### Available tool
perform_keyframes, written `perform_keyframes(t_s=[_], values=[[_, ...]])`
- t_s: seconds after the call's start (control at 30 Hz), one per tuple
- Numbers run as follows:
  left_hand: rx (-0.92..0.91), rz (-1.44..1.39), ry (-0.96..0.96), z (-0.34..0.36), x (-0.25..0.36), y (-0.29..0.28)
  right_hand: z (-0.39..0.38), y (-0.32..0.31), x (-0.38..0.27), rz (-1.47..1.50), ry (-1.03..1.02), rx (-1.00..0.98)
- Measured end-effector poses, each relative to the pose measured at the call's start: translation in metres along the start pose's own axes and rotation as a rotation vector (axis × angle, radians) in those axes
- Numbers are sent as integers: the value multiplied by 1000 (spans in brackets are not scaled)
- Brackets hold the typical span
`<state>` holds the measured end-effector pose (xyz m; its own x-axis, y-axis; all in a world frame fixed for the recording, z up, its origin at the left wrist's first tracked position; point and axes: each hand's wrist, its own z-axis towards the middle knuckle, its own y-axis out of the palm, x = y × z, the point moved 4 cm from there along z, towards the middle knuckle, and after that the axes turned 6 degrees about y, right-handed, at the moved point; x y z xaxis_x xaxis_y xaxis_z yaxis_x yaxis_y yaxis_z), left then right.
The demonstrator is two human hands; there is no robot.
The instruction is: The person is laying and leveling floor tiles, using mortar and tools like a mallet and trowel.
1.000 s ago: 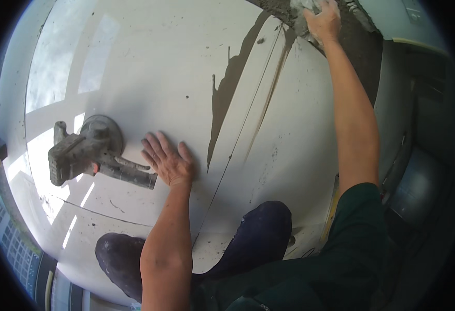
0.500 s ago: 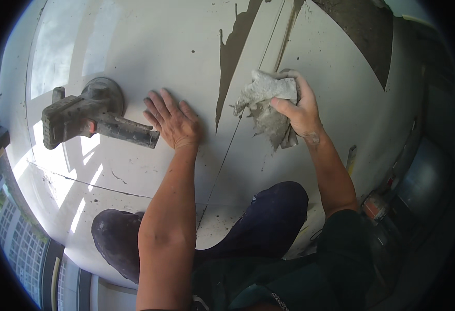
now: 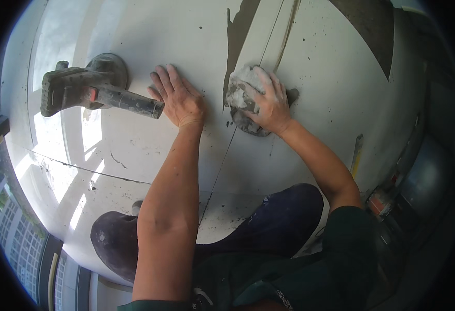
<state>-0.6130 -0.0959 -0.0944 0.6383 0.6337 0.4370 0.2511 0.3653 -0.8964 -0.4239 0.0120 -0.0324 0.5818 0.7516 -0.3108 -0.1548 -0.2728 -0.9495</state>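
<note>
My right hand [image 3: 271, 101] presses a dirty white and grey rag [image 3: 241, 85] down on the pale tiled floor [image 3: 186, 46], over a dark joint between two tiles. The fingers bend over the rag's top, and part of it sticks out beyond them. Flat on the tile to the left lies my left hand [image 3: 180, 98], fingers stretched out and holding nothing. Close to its fingertips is the black handle of a dusty battery-powered suction cup tool [image 3: 103, 85], whose round pad rests on the tile.
Grey-brown bare patches show at the top centre [image 3: 240, 36] and top right [image 3: 373, 26]. A yellow-and-dark tool [image 3: 356, 155] lies right of my knee. Farther right sits a red-and-grey object [image 3: 379, 203]. A window [image 3: 17, 223] lines the lower left. Crumbs dot the tile joints.
The rag was bunched up in my right hand; now it is spread under that hand against the floor, a little to the left. My left hand stays on the tile.
</note>
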Motion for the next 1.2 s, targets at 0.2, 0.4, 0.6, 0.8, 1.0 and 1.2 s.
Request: perform_keyframes(t_s=[0.2, 0.4, 0.6, 0.8, 1.0, 1.2], values=[[93, -92, -17, 0, -3, -6, -44, 7, -30, 189, -495, 85], [153, -91, -98, -3, -6, -12, 20, 25, -27, 121, -553, -63], [72, 54, -41, 1, -4, -7, 174, -6, 58, -50, -333, 72], [-26, 140, -66, 8, 6, -2, 313, -69, 201, -241, 244, 176], [-50, 125, -75, 9, 10, -4, 281, -123, 222, -70, -49, 511], [-38, 157, -78, 12, 7, -10, 171, -53, 169, -58, -148, 188]])
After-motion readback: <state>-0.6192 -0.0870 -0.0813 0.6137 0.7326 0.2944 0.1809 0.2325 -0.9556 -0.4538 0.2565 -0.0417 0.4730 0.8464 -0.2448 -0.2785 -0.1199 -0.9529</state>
